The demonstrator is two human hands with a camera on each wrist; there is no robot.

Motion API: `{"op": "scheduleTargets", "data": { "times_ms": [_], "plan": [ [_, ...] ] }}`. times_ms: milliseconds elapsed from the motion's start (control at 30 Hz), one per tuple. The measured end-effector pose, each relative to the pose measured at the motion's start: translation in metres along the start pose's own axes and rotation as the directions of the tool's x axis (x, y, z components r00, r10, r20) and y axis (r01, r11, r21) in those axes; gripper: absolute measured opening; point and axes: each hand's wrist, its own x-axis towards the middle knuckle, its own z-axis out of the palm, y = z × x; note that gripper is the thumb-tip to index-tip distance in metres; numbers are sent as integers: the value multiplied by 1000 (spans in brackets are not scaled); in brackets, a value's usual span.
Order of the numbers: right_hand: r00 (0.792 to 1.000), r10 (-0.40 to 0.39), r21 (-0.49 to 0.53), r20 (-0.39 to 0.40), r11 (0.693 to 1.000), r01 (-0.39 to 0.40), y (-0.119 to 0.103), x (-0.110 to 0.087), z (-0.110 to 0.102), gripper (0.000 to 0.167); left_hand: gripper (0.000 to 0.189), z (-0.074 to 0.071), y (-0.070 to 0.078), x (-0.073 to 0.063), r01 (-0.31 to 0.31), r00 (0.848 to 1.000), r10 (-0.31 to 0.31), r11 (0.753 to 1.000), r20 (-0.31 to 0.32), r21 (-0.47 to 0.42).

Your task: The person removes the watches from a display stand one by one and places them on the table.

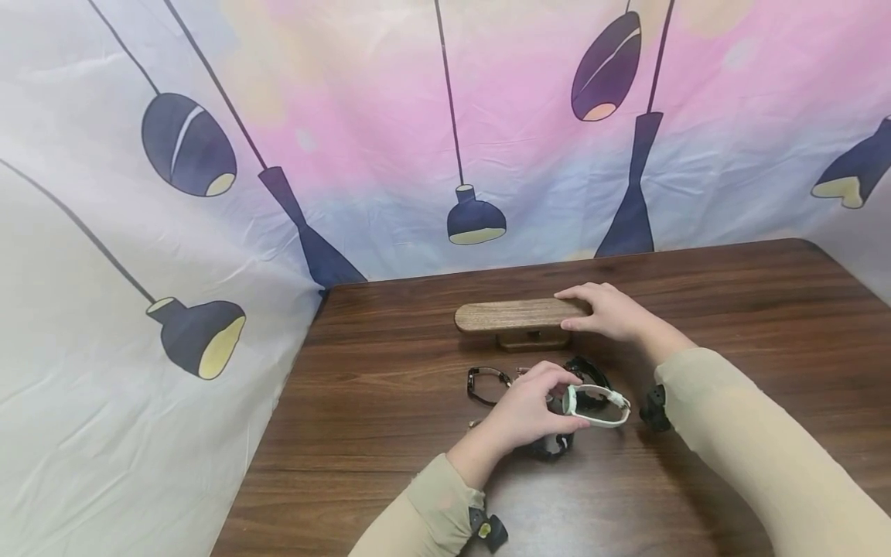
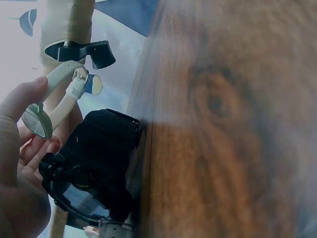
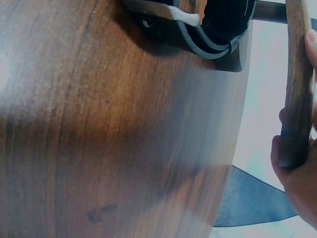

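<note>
A pale mint-white wristwatch (image 1: 571,398) is pinched at its case between the thumb and fingers of my left hand (image 1: 522,410), its buckled strap looping out to the right. My right hand (image 1: 612,311) grips the right end of a wooden watch stand (image 1: 511,316), a long rounded bar on a short base. The thumb lies along the front side of the bar, the fingers at the back. In the right wrist view the bar (image 3: 298,89) rests between thumb and fingers. A chunky black watch (image 2: 96,148) stands close under the left hand in the left wrist view.
Around the left hand lie other watches: a slim dark one (image 1: 472,381) to its left, the chunky black one behind, and a dark one (image 1: 553,450) partly hidden below it. All are on the brown wooden table (image 1: 369,433). A lamp-patterned cloth (image 1: 390,155) hangs behind.
</note>
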Motion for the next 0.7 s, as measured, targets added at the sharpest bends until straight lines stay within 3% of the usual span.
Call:
{"op": "scheduleTargets", "data": {
  "times_ms": [367,700],
  "plan": [
    [1000,11,4,0,1000,-11,0,0,1,58,47,7,23,-3,-22,998,23,1000,-53,20],
    [1000,13,-1,-9,1000,-13,0,-1,1,58,45,14,30,-4,25,996,-33,995,-86,-94]
  ]
}}
